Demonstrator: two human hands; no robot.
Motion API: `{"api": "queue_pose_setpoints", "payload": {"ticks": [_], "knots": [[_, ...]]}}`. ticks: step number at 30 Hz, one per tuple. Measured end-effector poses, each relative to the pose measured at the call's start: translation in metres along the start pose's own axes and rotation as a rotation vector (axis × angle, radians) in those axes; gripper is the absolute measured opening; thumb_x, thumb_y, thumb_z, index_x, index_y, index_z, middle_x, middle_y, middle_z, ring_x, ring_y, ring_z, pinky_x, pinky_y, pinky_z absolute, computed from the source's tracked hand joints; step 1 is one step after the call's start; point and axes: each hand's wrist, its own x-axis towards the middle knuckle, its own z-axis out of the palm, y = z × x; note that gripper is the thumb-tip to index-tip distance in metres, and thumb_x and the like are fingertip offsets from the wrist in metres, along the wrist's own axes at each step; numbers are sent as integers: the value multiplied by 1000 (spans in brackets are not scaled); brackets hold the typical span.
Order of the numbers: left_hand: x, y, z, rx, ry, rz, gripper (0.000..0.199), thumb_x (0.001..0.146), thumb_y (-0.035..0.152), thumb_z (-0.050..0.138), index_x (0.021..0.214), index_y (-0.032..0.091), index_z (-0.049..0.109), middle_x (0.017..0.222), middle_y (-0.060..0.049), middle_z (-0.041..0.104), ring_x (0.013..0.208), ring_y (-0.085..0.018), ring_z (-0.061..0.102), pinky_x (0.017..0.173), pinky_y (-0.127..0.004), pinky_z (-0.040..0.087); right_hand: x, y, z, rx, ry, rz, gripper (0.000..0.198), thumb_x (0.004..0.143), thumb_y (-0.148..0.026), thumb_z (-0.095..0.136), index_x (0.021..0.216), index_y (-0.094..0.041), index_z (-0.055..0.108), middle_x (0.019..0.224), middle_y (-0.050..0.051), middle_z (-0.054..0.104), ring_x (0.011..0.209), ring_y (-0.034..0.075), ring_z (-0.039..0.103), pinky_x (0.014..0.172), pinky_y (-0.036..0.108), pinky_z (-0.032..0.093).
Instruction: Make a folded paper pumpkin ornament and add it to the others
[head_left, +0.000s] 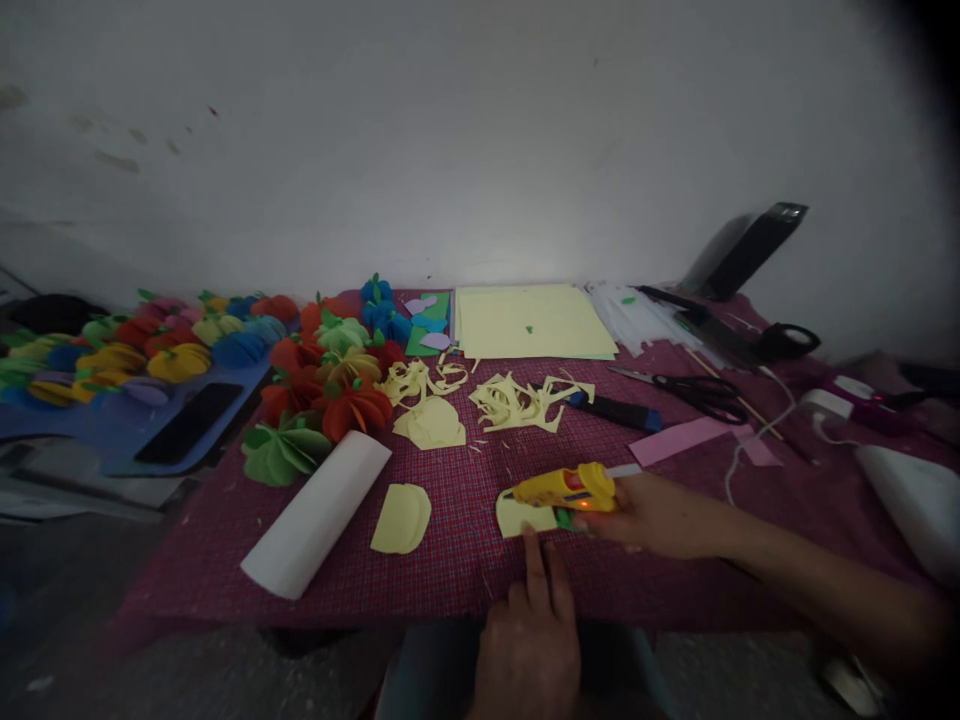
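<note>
My right hand [634, 515] is wrapped round a yellow hot glue gun [562, 489] with a small orange light on its side. The gun's nozzle points left, over the edge of a rounded pale yellow paper piece [514, 517]. My left hand [531, 640] holds that piece down on the cloth with outstretched index and middle fingertips; its other fingers are partly curled. A white glue stick [626, 470] seems to stick out behind the gun. To the left lies a small stack of similar pale yellow paper pieces [402, 519].
A white paper roll [319, 515] and many colourful paper pumpkins [352, 405] stand left. Yellow scraps [517, 402], a utility knife [615, 410], paper sheets [532, 322], scissors [701, 395] and a pink strip [679, 440] lie beyond my hands. A white cable [739, 455] runs at right.
</note>
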Motion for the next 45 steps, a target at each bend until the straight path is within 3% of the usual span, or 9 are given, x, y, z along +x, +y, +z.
{"api": "queue_pose_setpoints", "payload": {"ticks": [8, 20, 37, 45], "knots": [[0, 0, 0, -1, -62, 12, 47, 79, 19, 57, 125, 14, 53, 132, -21, 48, 56, -12, 59, 42, -22, 50, -1, -1, 2, 48, -24, 4, 28, 82, -41, 50, 86, -16, 60, 61, -2, 53, 50, 9, 45, 43, 18, 35], [1, -1, -1, -5, -36, 13, 48, 77, 18, 60, 124, 14, 54, 130, -19, 51, 54, -11, 59, 41, -22, 51, -2, 4, -1, 110, -11, 12, 29, 83, -43, 50, 91, -17, 60, 61, -3, 51, 48, 9, 43, 43, 19, 34], [0, 0, 1, 4, -32, 16, 48, 76, 14, 59, 124, 14, 54, 131, -19, 50, 56, -12, 60, 42, -22, 52, -6, 14, -5, 27, 28, 45, 33, 83, -47, 49, 76, -16, 57, 56, -3, 49, 49, 9, 43, 41, 19, 31], [0, 0, 1, 21, -53, 21, 48, 76, 10, 55, 124, 15, 54, 132, -19, 49, 56, -12, 60, 42, -21, 51, -9, 19, -6, 108, 14, 47, 33, 84, -43, 50, 96, -14, 60, 61, -3, 50, 48, 8, 42, 42, 18, 33]]}}
